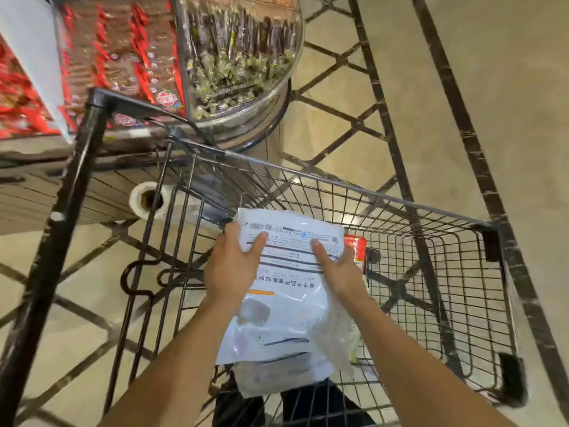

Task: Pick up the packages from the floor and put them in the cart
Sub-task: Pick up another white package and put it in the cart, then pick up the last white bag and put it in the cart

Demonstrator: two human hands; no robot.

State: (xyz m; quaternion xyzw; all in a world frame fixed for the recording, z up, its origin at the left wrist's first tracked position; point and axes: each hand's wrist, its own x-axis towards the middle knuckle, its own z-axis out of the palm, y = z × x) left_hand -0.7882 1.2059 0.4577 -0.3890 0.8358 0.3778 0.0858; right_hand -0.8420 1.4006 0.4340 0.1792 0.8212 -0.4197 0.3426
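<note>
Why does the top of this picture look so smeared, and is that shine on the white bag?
Head view: the snack display and clear bin are motion-blurred; the cart rails curve from the wide lens; overhead light glints on the glossy white package held by the left hand and right hand.

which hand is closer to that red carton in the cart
Right. The right hand sits just beside the red carton; the left hand is across the white package.

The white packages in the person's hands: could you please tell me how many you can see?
2, possibly more hidden. The top white package is held over the cart by the left hand and right hand. A second package shows beneath it, at the near edge.
</note>
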